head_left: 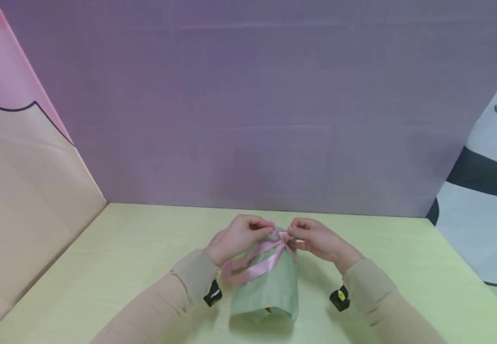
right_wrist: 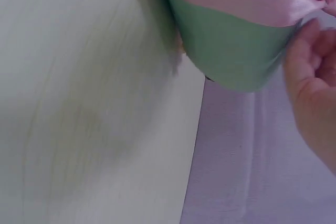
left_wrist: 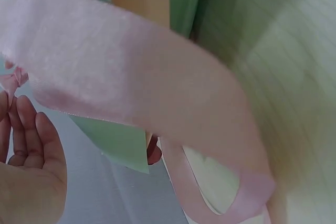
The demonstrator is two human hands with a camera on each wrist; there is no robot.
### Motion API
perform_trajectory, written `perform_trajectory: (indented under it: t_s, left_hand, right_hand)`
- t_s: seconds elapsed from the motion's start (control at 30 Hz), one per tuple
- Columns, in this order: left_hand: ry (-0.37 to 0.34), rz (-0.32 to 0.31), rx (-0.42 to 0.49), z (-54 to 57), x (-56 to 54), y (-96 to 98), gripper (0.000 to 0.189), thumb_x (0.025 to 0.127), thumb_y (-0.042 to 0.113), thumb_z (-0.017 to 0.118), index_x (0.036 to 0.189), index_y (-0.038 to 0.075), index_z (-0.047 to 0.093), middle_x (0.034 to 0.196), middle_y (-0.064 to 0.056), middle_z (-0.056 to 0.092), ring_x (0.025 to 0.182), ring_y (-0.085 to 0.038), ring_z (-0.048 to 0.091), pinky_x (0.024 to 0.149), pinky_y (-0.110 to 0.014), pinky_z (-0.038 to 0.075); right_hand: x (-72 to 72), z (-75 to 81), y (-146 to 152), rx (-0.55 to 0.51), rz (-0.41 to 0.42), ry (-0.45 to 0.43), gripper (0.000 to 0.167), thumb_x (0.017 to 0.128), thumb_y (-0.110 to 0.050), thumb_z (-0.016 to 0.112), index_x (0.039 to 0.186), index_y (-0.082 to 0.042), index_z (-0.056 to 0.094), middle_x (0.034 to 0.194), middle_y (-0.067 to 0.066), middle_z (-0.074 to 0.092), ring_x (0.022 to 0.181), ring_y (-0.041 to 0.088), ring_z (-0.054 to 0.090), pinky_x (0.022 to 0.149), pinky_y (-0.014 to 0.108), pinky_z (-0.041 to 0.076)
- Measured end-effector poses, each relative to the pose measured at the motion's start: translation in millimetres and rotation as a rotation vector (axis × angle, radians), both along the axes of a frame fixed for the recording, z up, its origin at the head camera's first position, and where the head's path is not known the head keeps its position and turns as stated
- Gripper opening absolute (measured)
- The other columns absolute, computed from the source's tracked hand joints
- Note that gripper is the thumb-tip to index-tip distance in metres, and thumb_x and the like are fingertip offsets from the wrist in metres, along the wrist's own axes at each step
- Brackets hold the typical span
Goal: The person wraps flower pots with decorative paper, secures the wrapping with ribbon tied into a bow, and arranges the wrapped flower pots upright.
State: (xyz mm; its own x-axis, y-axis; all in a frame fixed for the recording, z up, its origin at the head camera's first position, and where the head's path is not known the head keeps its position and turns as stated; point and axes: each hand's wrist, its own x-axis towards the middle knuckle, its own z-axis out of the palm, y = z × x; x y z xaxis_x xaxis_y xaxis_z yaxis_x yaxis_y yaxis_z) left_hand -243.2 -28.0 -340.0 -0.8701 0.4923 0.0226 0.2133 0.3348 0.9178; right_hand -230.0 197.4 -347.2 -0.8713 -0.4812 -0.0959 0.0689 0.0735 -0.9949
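A bundle in pale green paper (head_left: 269, 286) rests on the table with its loose edge toward me. Pink satin ribbon (head_left: 263, 267) goes around it and gathers in a knot on top. My left hand (head_left: 241, 234) pinches a piece of the ribbon left of the knot; its curled fingers (left_wrist: 34, 135) also show in the left wrist view. From the other side, my right hand (head_left: 317, 239) pinches the ribbon close to the knot. Long ribbon loops (left_wrist: 157, 77) hang toward the left forearm. A small brownish bit (head_left: 268, 309) peeks out under the paper; most contents are hidden.
The pale yellow table (head_left: 115, 258) ends at a purple backdrop (head_left: 252, 110). Printed panels stand at both sides, a cream and pink one (head_left: 29, 191) at left and a panda one (head_left: 480, 229) at right. Black wrist devices (head_left: 340, 298) hang under the cuffs.
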Motion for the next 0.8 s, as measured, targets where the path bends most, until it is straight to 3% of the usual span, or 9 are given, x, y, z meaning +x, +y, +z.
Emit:
perform_trajectory:
  t_s: [0.13, 0.2, 0.37, 0.47, 0.57, 0.67, 0.8]
  left_hand:
    - [0.023, 0.001, 0.008, 1.4, -1.9, -0.6, 0.022, 0.092, 0.025, 0.063, 0.107, 0.012, 0.07, 0.111, 0.001, 0.069, 0.098, -0.01, 0.062, 0.087, -0.027, 0.05]
    - [0.027, -0.002, 0.017, 1.9, -2.9, -0.8, 0.021, 0.092, 0.024, 0.062, 0.106, 0.012, 0.07, 0.112, -0.001, 0.069, 0.098, -0.011, 0.062, 0.088, -0.029, 0.049]
    - [0.004, 0.015, 0.009, 3.1, -4.5, -1.8, 0.021, 0.092, 0.027, 0.062, 0.106, 0.014, 0.07, 0.113, 0.0, 0.068, 0.099, -0.011, 0.062, 0.094, -0.033, 0.047]
    - [-0.016, 0.03, 0.019, 3.0, -6.2, -2.5, 0.023, 0.092, 0.028, 0.062, 0.108, 0.012, 0.069, 0.113, 0.001, 0.068, 0.1, -0.012, 0.062, 0.097, -0.036, 0.046]
    - [-0.032, 0.036, 0.038, 2.2, -8.1, -3.4, 0.026, 0.091, 0.027, 0.063, 0.108, 0.009, 0.069, 0.113, -0.001, 0.068, 0.101, -0.014, 0.063, 0.096, -0.036, 0.047]
    - [-0.035, 0.041, 0.044, 0.9, -9.9, -4.1, 0.025, 0.09, 0.027, 0.065, 0.105, 0.008, 0.07, 0.111, -0.001, 0.069, 0.1, -0.014, 0.062, 0.093, -0.033, 0.049]
    - [-0.028, 0.061, 0.045, -1.1, -12.2, -4.3, 0.022, 0.088, 0.026, 0.068, 0.1, 0.008, 0.071, 0.106, -0.002, 0.07, 0.092, -0.011, 0.063, 0.086, -0.028, 0.051]
  right_hand:
    - [0.9, 6.7, 1, 0.046, 0.02, 0.006, 0.007, 0.098, -0.015, 0.049, 0.091, -0.013, 0.049, 0.081, -0.007, 0.056, 0.081, 0.005, 0.055, 0.084, 0.025, 0.05]
    - [1.6, 11.3, 2, 0.147, 0.01, 0.019, 0.007, 0.096, -0.015, 0.053, 0.096, -0.009, 0.049, 0.078, -0.005, 0.057, 0.078, 0.007, 0.055, 0.084, 0.029, 0.05]
    - [4.9, 22.2, 6, 0.456, -0.016, 0.095, 0.028, 0.09, -0.026, 0.064, 0.1, -0.001, 0.06, 0.083, 0.001, 0.06, 0.087, 0.017, 0.056, 0.086, 0.043, 0.051]
    - [7.3, 23.7, 10, 0.499, -0.027, 0.1, 0.027, 0.091, -0.026, 0.063, 0.094, 0.0, 0.062, 0.088, 0.001, 0.059, 0.091, 0.022, 0.054, 0.087, 0.047, 0.051]
    - [9.7, 21.2, 15, 0.406, -0.052, 0.061, 0.019, 0.093, -0.022, 0.06, 0.089, -0.003, 0.062, 0.088, 0.002, 0.056, 0.089, 0.019, 0.052, 0.087, 0.042, 0.052]
    - [12.2, 15.9, 18, 0.19, -0.07, -0.019, 0.014, 0.096, -0.015, 0.054, 0.086, -0.01, 0.062, 0.085, -0.002, 0.056, 0.082, 0.011, 0.054, 0.081, 0.029, 0.054]
    - [15.5, 9.4, 18, -0.116, -0.018, -0.137, 0.021, 0.1, -0.013, 0.046, 0.086, -0.016, 0.062, 0.081, -0.007, 0.061, 0.071, 0.002, 0.055, 0.069, 0.016, 0.051]
